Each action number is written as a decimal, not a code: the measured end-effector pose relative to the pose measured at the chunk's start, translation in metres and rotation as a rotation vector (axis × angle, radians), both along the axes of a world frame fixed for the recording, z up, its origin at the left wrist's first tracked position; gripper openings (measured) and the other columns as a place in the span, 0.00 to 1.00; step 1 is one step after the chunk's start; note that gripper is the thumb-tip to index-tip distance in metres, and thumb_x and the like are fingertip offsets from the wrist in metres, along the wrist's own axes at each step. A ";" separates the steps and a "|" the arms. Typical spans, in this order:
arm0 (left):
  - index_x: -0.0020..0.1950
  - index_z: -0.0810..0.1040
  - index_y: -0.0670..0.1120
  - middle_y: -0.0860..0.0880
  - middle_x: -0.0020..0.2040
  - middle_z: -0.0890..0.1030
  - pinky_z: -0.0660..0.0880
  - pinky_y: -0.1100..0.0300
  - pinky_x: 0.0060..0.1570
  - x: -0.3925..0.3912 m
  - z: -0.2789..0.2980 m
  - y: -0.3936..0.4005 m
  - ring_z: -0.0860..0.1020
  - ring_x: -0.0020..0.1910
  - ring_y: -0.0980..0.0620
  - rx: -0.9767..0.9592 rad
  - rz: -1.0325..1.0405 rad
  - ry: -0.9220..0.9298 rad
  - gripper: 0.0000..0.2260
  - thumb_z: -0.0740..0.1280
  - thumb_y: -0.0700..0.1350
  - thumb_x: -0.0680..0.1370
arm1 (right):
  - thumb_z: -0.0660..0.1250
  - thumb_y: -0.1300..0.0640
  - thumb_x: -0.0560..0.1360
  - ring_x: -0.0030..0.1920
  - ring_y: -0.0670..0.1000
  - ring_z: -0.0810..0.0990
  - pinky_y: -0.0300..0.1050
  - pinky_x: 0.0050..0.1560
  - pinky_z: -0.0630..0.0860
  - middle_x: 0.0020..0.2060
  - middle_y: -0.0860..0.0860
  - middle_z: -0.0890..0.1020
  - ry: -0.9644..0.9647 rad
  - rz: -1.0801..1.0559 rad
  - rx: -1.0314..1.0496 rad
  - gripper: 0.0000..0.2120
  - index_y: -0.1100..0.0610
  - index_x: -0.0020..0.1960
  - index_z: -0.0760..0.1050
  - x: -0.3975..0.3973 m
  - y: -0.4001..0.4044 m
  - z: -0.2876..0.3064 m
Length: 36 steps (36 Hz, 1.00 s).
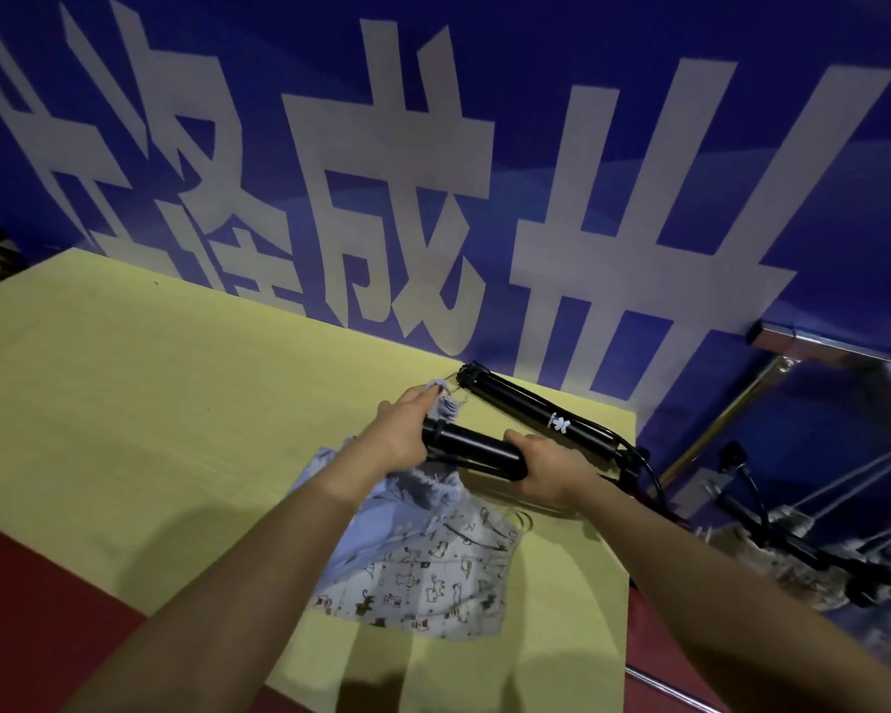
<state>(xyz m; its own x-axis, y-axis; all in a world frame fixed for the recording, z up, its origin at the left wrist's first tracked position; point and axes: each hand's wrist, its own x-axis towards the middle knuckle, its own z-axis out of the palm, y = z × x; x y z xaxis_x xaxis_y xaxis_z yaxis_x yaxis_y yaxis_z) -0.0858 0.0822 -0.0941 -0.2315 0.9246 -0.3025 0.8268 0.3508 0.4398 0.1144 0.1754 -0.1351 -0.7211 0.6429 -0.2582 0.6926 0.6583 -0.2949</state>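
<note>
Your right hand closed round the right end of the black tube; your left hand gripped its left end — patterned cloth bunched beneath it (second tube just behind).

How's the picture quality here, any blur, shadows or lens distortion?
Head view: wide-angle bending slants the banner lettering and the table edges; light is dim, forearm shadows fall on it; left hand, right hand and black tube look sharp; the lower right corner smears into blur.

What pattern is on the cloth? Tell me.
Small cartoon cats on pale grey-blue cloth, head view.
</note>
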 end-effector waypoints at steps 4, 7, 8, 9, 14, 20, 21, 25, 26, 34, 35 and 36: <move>0.79 0.47 0.49 0.52 0.77 0.54 0.69 0.52 0.60 0.020 0.002 0.003 0.57 0.70 0.38 -0.054 -0.076 0.133 0.36 0.58 0.30 0.75 | 0.64 0.35 0.71 0.48 0.56 0.77 0.47 0.40 0.74 0.48 0.51 0.77 -0.038 0.063 0.082 0.23 0.50 0.57 0.65 -0.010 -0.004 -0.006; 0.78 0.47 0.48 0.50 0.76 0.56 0.68 0.50 0.62 0.030 -0.002 0.004 0.59 0.68 0.39 -0.083 -0.127 0.142 0.36 0.60 0.32 0.76 | 0.67 0.43 0.73 0.50 0.57 0.78 0.48 0.40 0.73 0.50 0.53 0.76 -0.090 0.092 0.163 0.21 0.53 0.58 0.64 -0.019 -0.007 -0.008; 0.78 0.48 0.48 0.50 0.75 0.58 0.68 0.49 0.62 0.032 -0.004 0.004 0.60 0.67 0.39 -0.087 -0.150 0.153 0.35 0.62 0.35 0.76 | 0.67 0.44 0.73 0.51 0.58 0.78 0.48 0.39 0.72 0.51 0.54 0.76 -0.095 0.094 0.175 0.22 0.54 0.59 0.64 -0.021 -0.007 -0.009; 0.78 0.49 0.48 0.49 0.74 0.60 0.68 0.49 0.62 0.033 -0.007 0.003 0.62 0.65 0.40 -0.084 -0.175 0.179 0.35 0.63 0.38 0.76 | 0.68 0.45 0.73 0.51 0.58 0.78 0.48 0.39 0.70 0.52 0.54 0.76 -0.095 0.092 0.181 0.22 0.55 0.59 0.64 -0.023 -0.007 -0.009; 0.68 0.67 0.47 0.48 0.62 0.72 0.61 0.53 0.58 0.042 -0.013 -0.001 0.63 0.61 0.43 0.042 -0.253 0.428 0.22 0.64 0.49 0.75 | 0.67 0.48 0.73 0.52 0.57 0.77 0.47 0.39 0.68 0.53 0.54 0.75 -0.061 0.138 0.211 0.19 0.57 0.57 0.65 -0.022 -0.009 -0.005; 0.61 0.71 0.44 0.45 0.59 0.75 0.60 0.51 0.61 0.055 -0.019 -0.001 0.69 0.61 0.44 0.065 -0.249 0.603 0.15 0.64 0.49 0.76 | 0.67 0.43 0.72 0.51 0.55 0.76 0.48 0.45 0.72 0.52 0.52 0.76 0.063 0.110 0.106 0.20 0.56 0.56 0.69 -0.012 -0.012 0.000; 0.60 0.71 0.44 0.46 0.59 0.75 0.60 0.51 0.61 0.056 -0.020 0.000 0.69 0.61 0.44 0.057 -0.245 0.611 0.15 0.64 0.48 0.76 | 0.68 0.42 0.72 0.51 0.54 0.76 0.48 0.47 0.73 0.52 0.51 0.76 0.079 0.084 0.085 0.21 0.55 0.56 0.69 -0.010 -0.011 -0.001; 0.60 0.72 0.44 0.46 0.58 0.76 0.60 0.49 0.61 0.056 -0.023 0.001 0.69 0.62 0.44 0.027 -0.252 0.652 0.15 0.66 0.48 0.76 | 0.69 0.39 0.69 0.59 0.54 0.74 0.51 0.58 0.70 0.59 0.51 0.76 0.015 0.009 0.085 0.29 0.54 0.62 0.68 0.005 -0.006 -0.005; 0.60 0.72 0.44 0.46 0.58 0.76 0.60 0.49 0.62 0.054 -0.025 0.001 0.68 0.62 0.44 0.017 -0.254 0.654 0.15 0.66 0.48 0.76 | 0.68 0.36 0.69 0.61 0.54 0.73 0.53 0.60 0.68 0.60 0.51 0.75 -0.026 -0.019 0.099 0.31 0.54 0.63 0.67 0.011 -0.004 -0.007; 0.62 0.70 0.42 0.44 0.59 0.74 0.62 0.49 0.61 0.056 -0.039 -0.002 0.69 0.61 0.43 0.012 -0.288 0.635 0.17 0.65 0.47 0.76 | 0.56 0.30 0.73 0.60 0.58 0.73 0.56 0.58 0.70 0.58 0.55 0.75 -0.169 -0.139 0.037 0.31 0.56 0.59 0.68 0.040 -0.016 -0.026; 0.62 0.70 0.42 0.44 0.59 0.74 0.62 0.50 0.61 0.057 -0.041 -0.003 0.69 0.61 0.42 0.008 -0.309 0.639 0.16 0.64 0.46 0.76 | 0.56 0.30 0.73 0.60 0.58 0.73 0.55 0.57 0.70 0.57 0.55 0.76 -0.160 -0.142 0.028 0.31 0.56 0.59 0.68 0.041 -0.019 -0.028; 0.62 0.69 0.42 0.43 0.60 0.74 0.63 0.50 0.61 0.059 -0.044 -0.003 0.69 0.60 0.42 0.005 -0.334 0.642 0.16 0.64 0.44 0.77 | 0.56 0.30 0.73 0.59 0.58 0.73 0.55 0.56 0.71 0.56 0.55 0.76 -0.148 -0.144 0.028 0.30 0.56 0.58 0.68 0.042 -0.022 -0.030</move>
<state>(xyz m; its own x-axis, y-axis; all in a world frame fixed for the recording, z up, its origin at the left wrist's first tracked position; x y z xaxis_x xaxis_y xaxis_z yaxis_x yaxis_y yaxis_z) -0.0271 0.0788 -0.1383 -0.0667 0.9780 -0.1978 0.9852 0.0332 -0.1682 0.1563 0.1535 -0.1654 -0.5772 0.7447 -0.3350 0.8142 0.5562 -0.1665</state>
